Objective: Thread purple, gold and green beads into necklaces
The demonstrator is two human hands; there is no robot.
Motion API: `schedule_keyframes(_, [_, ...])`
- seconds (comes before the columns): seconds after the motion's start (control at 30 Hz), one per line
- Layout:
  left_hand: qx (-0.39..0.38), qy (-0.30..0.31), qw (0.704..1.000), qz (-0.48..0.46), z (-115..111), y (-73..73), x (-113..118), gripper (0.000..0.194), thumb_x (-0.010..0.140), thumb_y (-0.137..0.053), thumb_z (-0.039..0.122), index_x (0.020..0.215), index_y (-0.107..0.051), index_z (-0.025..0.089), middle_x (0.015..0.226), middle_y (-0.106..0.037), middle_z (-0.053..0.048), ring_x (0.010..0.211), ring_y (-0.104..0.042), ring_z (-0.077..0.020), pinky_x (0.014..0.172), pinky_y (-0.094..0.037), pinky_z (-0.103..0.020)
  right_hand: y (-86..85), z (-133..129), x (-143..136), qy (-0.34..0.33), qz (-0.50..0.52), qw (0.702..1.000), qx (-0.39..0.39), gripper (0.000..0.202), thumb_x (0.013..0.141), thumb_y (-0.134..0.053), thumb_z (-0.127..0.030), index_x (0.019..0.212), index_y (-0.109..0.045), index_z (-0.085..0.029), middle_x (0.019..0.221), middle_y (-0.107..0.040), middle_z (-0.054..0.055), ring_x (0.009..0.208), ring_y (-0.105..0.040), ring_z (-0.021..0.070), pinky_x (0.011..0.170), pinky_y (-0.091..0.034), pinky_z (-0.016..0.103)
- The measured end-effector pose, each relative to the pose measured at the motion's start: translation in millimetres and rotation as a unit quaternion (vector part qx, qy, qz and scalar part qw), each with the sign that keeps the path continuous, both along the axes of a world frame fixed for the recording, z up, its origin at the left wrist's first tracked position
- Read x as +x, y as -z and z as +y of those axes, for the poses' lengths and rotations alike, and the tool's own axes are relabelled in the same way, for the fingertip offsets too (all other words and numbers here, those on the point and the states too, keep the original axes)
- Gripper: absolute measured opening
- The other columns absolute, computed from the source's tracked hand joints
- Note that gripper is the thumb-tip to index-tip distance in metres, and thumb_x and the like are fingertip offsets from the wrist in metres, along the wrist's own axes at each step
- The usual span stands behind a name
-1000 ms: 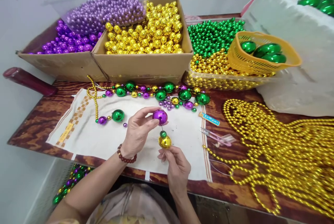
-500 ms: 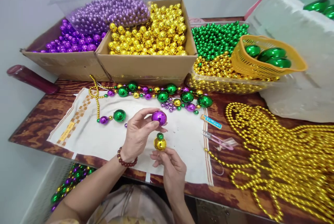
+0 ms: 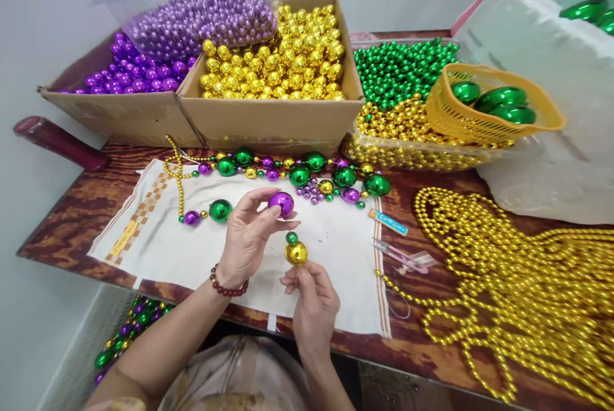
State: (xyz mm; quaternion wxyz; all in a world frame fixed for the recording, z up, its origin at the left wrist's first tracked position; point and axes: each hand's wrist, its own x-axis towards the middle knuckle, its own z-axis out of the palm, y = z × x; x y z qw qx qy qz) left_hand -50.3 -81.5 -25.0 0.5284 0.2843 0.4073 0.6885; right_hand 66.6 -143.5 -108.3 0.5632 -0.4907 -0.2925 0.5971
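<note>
My left hand (image 3: 247, 232), with a dark red bead bracelet at its wrist, pinches a large purple bead (image 3: 281, 204) over the white towel (image 3: 192, 254). Below and to the right, my right hand (image 3: 314, 299) has its fingertips closed at the bottom of a gold bead (image 3: 296, 252). A small green bead (image 3: 291, 238) sits on top of the gold one. Any thread between the purple and green beads is too fine to make out. Left of my left hand, a green bead (image 3: 220, 210) and a purple bead (image 3: 192, 218) lie on the towel with a gold bead strand.
A finished-looking mixed bead strand (image 3: 300, 175) lies along the towel's back edge. Behind stand a box of gold beads (image 3: 273, 120) and a box of purple beads (image 3: 119, 118). At right are pink scissors (image 3: 407, 257), a blue cutter (image 3: 391, 222), gold strands (image 3: 537, 289) and a yellow basket (image 3: 549, 120).
My left hand has moved up and left with the purple bead. The gold and green beads are slightly higher, and the gap between them and the purple bead is wider.
</note>
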Motion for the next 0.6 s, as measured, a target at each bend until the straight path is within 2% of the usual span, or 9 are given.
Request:
schedule_keyframes(0.17, [-0.026,-0.020,0.999,-0.016,5.2,-0.8,-2.6,0.029,0.078,-0.080,0.027,0.104,-0.069,0.022,0.095,-0.068,0.000,0.079,-0.071,-0.0141,0.068,-0.063,-0.028,-6.8,-5.5,-3.5,-0.092,0.031,0.995,0.006,0.020,0.086,-0.071,-0.036,0.087,-0.069,-0.017,0.076,-0.073,0.006,0.062,-0.069,0.0182,0.050,-0.052,0.026])
schedule_keyframes(0.27, [-0.045,-0.008,0.999,-0.026,6.4,0.7,-4.7,0.028,0.078,-0.081,0.028,0.103,-0.069,0.021,0.091,-0.068,0.000,0.076,-0.070,-0.0135,0.065,-0.063,-0.027,-7.9,-10.5,-2.4,-0.117,0.044,0.992,0.010,0.017,0.084,-0.074,-0.034,0.090,-0.070,-0.017,0.082,-0.075,0.007,0.067,-0.072,0.0205,0.054,-0.056,0.028])
schedule_keyframes(0.43, [-0.026,0.009,0.999,-0.027,2.9,1.5,-1.9,0.029,0.077,-0.081,0.027,0.103,-0.070,0.023,0.092,-0.068,0.000,0.076,-0.071,-0.0151,0.064,-0.064,-0.029,1.3,-10.7,-4.3,-0.109,0.044,0.993,-0.031,0.024,0.084,-0.073,-0.039,0.081,-0.066,-0.017,0.071,-0.073,0.006,0.059,-0.070,0.0198,0.049,-0.054,0.027])
schedule_keyframes(0.6, [-0.023,0.021,0.999,-0.024,3.4,-0.2,-2.8,0.032,0.075,-0.083,0.028,0.105,-0.073,0.021,0.087,-0.069,-0.001,0.073,-0.070,-0.0137,0.068,-0.065,-0.030,3.2,-7.0,-5.5,-0.088,0.032,0.996,0.001,0.026,0.091,-0.065,-0.042,0.082,-0.061,-0.018,0.070,-0.066,0.001,0.055,-0.063,0.0125,0.047,-0.048,0.021])
